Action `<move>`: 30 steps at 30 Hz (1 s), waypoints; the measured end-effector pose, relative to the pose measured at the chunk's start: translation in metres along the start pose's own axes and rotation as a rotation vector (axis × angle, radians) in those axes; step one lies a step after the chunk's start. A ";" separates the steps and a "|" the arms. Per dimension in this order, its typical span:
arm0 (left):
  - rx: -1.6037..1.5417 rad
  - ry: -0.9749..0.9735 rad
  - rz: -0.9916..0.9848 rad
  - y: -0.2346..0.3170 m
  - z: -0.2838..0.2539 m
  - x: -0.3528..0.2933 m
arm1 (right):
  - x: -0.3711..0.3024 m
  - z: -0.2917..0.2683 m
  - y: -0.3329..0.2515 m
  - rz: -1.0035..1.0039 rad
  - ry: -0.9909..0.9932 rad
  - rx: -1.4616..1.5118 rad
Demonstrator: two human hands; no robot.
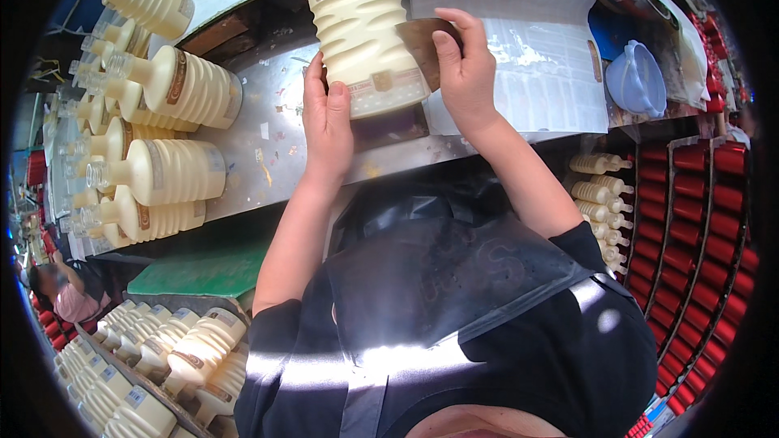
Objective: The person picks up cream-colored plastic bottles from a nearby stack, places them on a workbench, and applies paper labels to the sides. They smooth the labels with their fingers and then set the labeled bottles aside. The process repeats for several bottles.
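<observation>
A cream ribbed bottle [357,32] with gold-brown bands lies over the metal worktable [272,113], its neck pointing away from me. My left hand [329,113] grips its lower left side, thumb in front and most fingers hidden behind. In my right hand [468,69] is a thin, dark brown flat piece like a scraper [422,49], pinched between thumb and fingers. The piece rests along the bottle's lower right side. Beneath the bottle's base a dark purple surface [385,127] shows in part.
Several similar bottles [174,172] stand close on the left. White translucent sheets [527,73] lie to the right, beside a pale blue basin [636,79]. Red cylinders [690,219] fill a rack at far right. Lower left are a green board [195,270], more bottles [207,345] and another person [73,288].
</observation>
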State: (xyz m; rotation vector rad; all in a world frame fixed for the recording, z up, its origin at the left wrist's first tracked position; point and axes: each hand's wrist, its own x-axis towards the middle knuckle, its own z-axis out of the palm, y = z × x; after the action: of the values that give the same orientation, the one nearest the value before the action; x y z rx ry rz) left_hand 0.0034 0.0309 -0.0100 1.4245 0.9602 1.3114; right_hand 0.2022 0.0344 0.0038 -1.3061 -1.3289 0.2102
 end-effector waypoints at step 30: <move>-0.470 -0.036 -0.425 0.020 -0.014 0.137 | -0.021 -0.032 -0.046 -0.427 -0.257 -0.099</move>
State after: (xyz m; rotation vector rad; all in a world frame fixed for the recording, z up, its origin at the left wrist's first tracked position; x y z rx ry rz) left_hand 0.0052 0.1589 0.0436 0.8273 0.8059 1.0924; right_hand 0.1959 -0.0158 0.0360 -1.0693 -1.8236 0.0144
